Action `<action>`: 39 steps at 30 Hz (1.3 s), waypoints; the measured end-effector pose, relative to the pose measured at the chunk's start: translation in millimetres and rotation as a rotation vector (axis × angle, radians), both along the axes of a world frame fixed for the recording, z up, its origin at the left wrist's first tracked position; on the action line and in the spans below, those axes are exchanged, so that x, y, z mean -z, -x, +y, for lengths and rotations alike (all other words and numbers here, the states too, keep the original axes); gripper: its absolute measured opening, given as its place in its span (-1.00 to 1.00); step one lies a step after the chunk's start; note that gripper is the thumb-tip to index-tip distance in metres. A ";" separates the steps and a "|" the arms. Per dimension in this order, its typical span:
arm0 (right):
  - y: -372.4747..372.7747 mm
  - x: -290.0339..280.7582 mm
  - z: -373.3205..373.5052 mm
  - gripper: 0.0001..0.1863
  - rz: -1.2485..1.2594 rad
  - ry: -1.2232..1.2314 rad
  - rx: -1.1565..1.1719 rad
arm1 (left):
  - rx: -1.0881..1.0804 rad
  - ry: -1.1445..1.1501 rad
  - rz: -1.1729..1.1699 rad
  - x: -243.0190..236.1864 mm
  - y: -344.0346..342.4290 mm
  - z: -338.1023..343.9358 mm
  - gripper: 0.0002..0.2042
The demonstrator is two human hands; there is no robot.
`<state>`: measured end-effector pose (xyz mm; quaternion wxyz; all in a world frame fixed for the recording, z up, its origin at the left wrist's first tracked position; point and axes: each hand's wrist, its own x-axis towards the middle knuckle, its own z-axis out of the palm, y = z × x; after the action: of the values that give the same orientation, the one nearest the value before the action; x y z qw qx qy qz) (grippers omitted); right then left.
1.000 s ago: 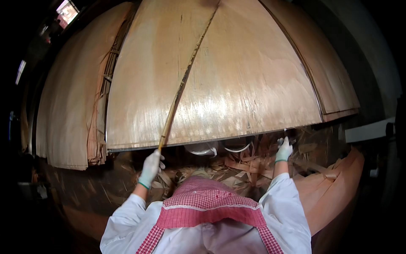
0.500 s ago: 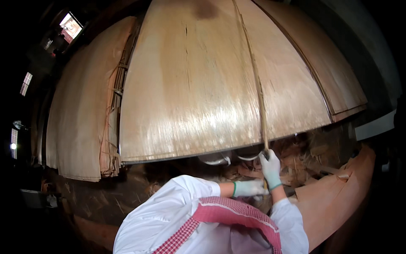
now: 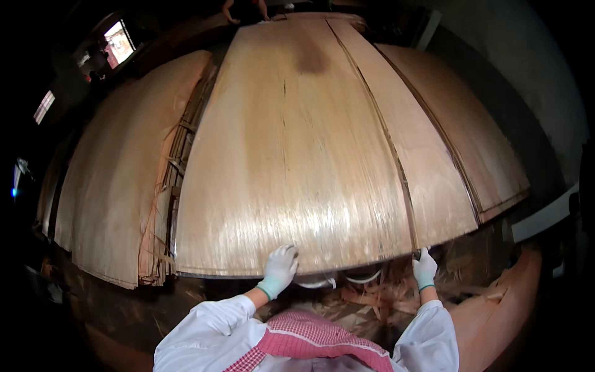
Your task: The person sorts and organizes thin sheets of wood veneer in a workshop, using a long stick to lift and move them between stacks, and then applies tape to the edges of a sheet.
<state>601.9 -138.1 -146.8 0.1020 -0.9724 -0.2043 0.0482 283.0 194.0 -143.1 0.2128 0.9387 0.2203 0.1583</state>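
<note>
I see the pale wood sheet (image 3: 279,155) lying between the left stack (image 3: 130,167) and the right stack (image 3: 458,118). My left hand (image 3: 281,270) rests on its near edge, fingers together; I can't tell whether it grips. My right hand (image 3: 424,270) is narrow, at the near end of the dark seam (image 3: 394,149); whether it pinches anything, I can't tell.

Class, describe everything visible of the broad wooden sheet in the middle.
The wooden sheet is tan, with lengthwise grain, a shine near the front, a dark crack and a brownish patch toward the far end. It stretches away from the camera. The left hand rests on its near edge; a paler strip borders its right.
</note>
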 end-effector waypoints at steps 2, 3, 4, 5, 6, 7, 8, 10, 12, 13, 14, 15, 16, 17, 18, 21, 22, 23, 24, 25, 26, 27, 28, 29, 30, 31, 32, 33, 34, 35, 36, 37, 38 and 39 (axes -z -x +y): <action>-19.7 4.5 3.3 -0.61 -0.083 0.070 -0.002 | -0.027 -0.096 -0.042 2.0 6.2 6.5 -0.72; -29.5 7.5 4.7 -0.63 -0.055 0.096 0.023 | -0.039 -0.131 -0.034 1.0 9.4 5.9 -0.71; -41.5 8.9 5.2 -0.63 -0.080 0.090 -0.001 | -0.050 -0.166 -0.028 2.1 12.3 4.4 -0.70; -49.1 10.1 12.1 -0.64 -0.085 0.143 0.001 | -0.051 -0.084 0.042 13.7 19.3 4.0 -0.66; -57.2 8.5 21.2 -0.65 -0.098 0.191 0.003 | -0.059 -0.093 0.036 20.3 23.5 2.8 -0.66; -59.5 7.0 24.6 -0.67 -0.160 0.181 0.008 | -0.050 -0.139 0.033 26.6 25.5 0.3 -0.65; -58.4 6.9 31.8 -0.69 -0.217 0.164 0.010 | -0.044 -0.192 0.037 29.7 29.1 1.0 -0.64; -42.2 -0.3 39.8 -0.68 -0.211 -0.059 0.048 | -0.058 -0.214 0.045 28.9 37.9 5.7 -0.64; -20.9 2.6 26.2 -0.74 -0.322 -0.265 0.052 | -0.020 -0.172 0.033 25.8 37.3 10.4 -0.65; -2.8 -3.1 20.7 -0.79 -0.249 -0.358 0.085 | -0.013 -0.154 0.039 24.6 38.0 13.0 -0.64; 21.4 -5.7 17.3 -0.83 -0.171 -0.446 0.124 | -0.006 -0.162 0.040 23.7 38.1 16.8 -0.64; 43.8 1.2 9.1 -0.85 -0.146 -0.469 0.182 | 0.001 -0.149 0.063 23.5 35.7 19.2 -0.64; 66.5 9.1 -7.0 -0.85 -0.123 -0.488 0.251 | 0.019 -0.131 0.086 24.2 31.4 19.7 -0.64; 88.7 25.1 -31.8 -0.82 -0.102 -0.535 0.289 | 0.077 -0.129 0.078 24.2 21.9 19.1 -0.64; 112.7 44.7 -58.5 -0.80 -0.085 -0.577 0.351 | 0.050 -0.116 0.177 24.4 12.5 16.2 -0.61; 190.5 42.7 -80.2 -0.69 0.252 -0.817 0.666 | 0.234 -0.583 0.233 60.9 28.3 26.0 -0.48; 203.0 24.4 -82.4 -0.62 0.374 -0.650 0.695 | 0.146 -0.259 0.210 76.5 39.4 30.7 -0.47; 218.0 34.6 -96.3 -0.70 0.186 -0.630 0.662 | 0.093 -0.180 0.199 65.1 37.7 21.3 -0.50; 235.1 53.9 -114.2 -0.66 0.152 -0.545 0.728 | 0.115 -0.158 0.420 48.2 27.9 26.9 -0.51; 246.1 69.9 -136.6 -0.64 0.034 -0.511 0.754 | 0.065 0.153 0.195 23.2 9.4 -0.3 -0.52; 247.1 47.5 -147.3 -0.66 0.154 -0.555 0.814 | 0.045 0.315 0.115 9.2 3.2 -13.7 -0.52; 261.6 45.9 -167.1 -0.67 0.131 -0.656 0.909 | 0.048 0.484 0.034 -3.7 -5.8 -32.6 -0.53; 290.5 43.0 -201.4 -0.69 0.089 -0.745 1.005 | 0.227 0.209 -0.007 4.2 -16.4 -42.7 -0.54; 311.8 38.8 -232.6 -0.69 0.022 -0.735 1.113 | 0.353 -0.085 -0.089 3.8 -19.8 -54.0 -0.55; 325.3 36.2 -252.2 -0.70 -0.028 -0.738 1.196 | 0.384 -0.094 -0.091 -8.1 -21.5 -71.9 -0.55; 347.1 27.3 -282.5 -0.71 -0.125 -0.645 1.298 | 0.440 -0.055 -0.086 -16.8 -25.2 -97.2 -0.56; 373.1 30.1 -323.4 -0.74 -0.263 -0.676 1.365 | 0.497 -0.026 -0.080 -29.1 -26.6 -122.8 -0.56; 389.2 19.3 -353.4 -0.75 -0.273 -0.740 1.500 | 0.508 0.022 -0.096 -31.5 -26.4 -136.2 -0.57; 424.6 31.0 -398.5 -0.72 -0.504 -0.577 1.510 | 0.538 0.024 -0.093 -33.0 -28.2 -153.7 -0.57; 429.5 10.9 -418.4 -0.69 -0.467 -0.493 1.616 | 0.554 0.043 -0.072 -37.9 -24.5 -162.0 -0.58; 454.3 14.3 -459.4 -0.68 -0.534 -0.301 1.669 | 0.595 0.088 -0.044 -39.0 -23.3 -177.5 -0.59; 465.4 13.2 -488.9 -0.60 -0.485 -0.246 1.675 | 0.670 0.098 -0.062 -39.1 -20.6 -186.4 -0.61; 480.8 18.8 -525.0 -0.64 -0.464 -0.191 1.681 | 0.683 0.134 -0.081 -29.1 -21.3 -195.5 -0.64; 478.6 18.5 -542.3 -0.63 -0.450 -0.171 1.641 | 0.702 0.101 -0.080 -34.6 -17.6 -203.4 -0.65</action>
<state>123.2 -680.4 -165.3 0.1345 -0.7879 0.5462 -0.2506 300.5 -9.4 -108.5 0.3086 0.9386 -0.1166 0.1010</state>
